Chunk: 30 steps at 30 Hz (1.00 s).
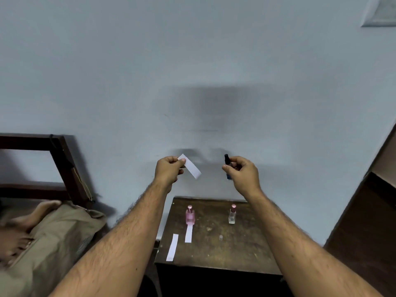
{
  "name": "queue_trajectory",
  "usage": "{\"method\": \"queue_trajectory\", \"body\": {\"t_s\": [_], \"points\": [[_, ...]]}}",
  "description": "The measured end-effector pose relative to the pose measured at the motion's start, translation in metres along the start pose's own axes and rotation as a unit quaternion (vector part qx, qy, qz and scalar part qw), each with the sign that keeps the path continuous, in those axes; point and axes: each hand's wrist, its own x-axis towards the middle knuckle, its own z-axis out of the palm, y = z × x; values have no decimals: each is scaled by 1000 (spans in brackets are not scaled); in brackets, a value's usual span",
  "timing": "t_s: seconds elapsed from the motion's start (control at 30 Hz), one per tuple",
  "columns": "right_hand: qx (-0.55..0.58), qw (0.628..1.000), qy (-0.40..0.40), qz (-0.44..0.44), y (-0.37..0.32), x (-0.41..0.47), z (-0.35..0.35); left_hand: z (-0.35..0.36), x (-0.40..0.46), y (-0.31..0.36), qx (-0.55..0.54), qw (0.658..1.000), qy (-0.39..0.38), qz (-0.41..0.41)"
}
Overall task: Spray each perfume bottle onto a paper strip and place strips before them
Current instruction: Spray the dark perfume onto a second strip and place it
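Observation:
My left hand (168, 170) pinches a white paper strip (191, 168) in the air above the table, the strip slanting down to the right. My right hand (244, 173) grips a small blue perfume bottle (228, 167) with a black spray top, upright, a short gap to the right of the strip. On the dark wooden table (242, 249) stand a pink bottle (189, 215) and a clear bottle (232, 215) with a pink cap. A strip (188, 233) lies right before the pink bottle. Another strip (173, 247) lies near the table's left edge.
A small cap-like piece (221, 237) lies on the table before the clear bottle. A bed with a person's bare feet (23, 224) is at the left, with a dark wooden frame (62, 159). Brown furniture (370, 221) stands at the right. A blue-grey wall is behind.

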Motion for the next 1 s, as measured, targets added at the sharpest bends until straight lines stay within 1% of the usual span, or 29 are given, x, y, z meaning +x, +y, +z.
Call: {"method": "queue_trajectory", "body": {"t_s": [0.13,0.3,0.43,0.6,0.87,1.0], "points": [[-10,1000,4,14,19,-3,13,-2,7,-28,8,1000,1,-23],[-49,998,-6,42,49,-7,30,4,11,-72,19,998,-10,-57],[-106,992,-21,62,80,-9,48,10,15,-116,41,996,-18,-82],[-174,980,-48,80,114,-8,70,13,20,-160,76,991,-49,-101],[-232,961,-91,122,166,0,107,19,33,-209,116,983,-76,-120],[-261,949,-120,127,188,3,123,25,41,-232,143,978,-94,-121]]}}
